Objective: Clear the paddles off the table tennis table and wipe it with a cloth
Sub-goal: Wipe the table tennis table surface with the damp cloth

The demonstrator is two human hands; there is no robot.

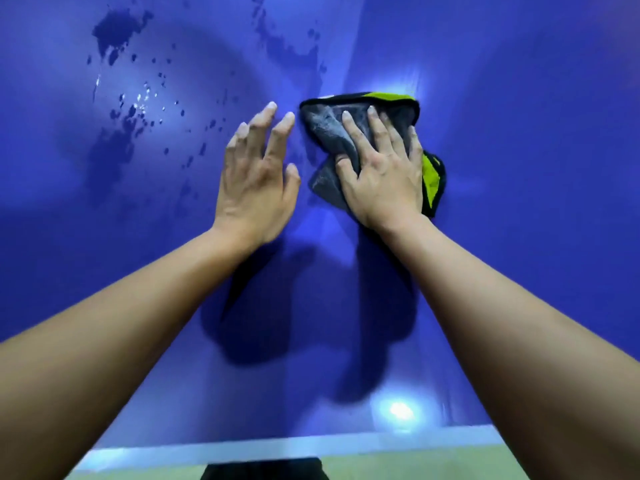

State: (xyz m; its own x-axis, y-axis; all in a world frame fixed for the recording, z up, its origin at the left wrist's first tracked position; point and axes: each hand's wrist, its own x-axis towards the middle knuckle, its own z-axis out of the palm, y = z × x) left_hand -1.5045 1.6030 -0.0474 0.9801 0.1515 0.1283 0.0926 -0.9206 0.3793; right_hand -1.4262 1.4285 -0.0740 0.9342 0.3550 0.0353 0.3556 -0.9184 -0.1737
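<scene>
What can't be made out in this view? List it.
Head view: middle of the cloth, covered by the right hand.
Head view: whether the left hand touches the table; motion blur.
Head view: dark object, cut off by the bottom edge.
Head view: table's far end, beyond the top edge.

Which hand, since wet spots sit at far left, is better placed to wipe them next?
Probably the right hand: it presses the cloth flat on the table. The left hand is nearer the wet spots but bare, holding nothing.
</scene>
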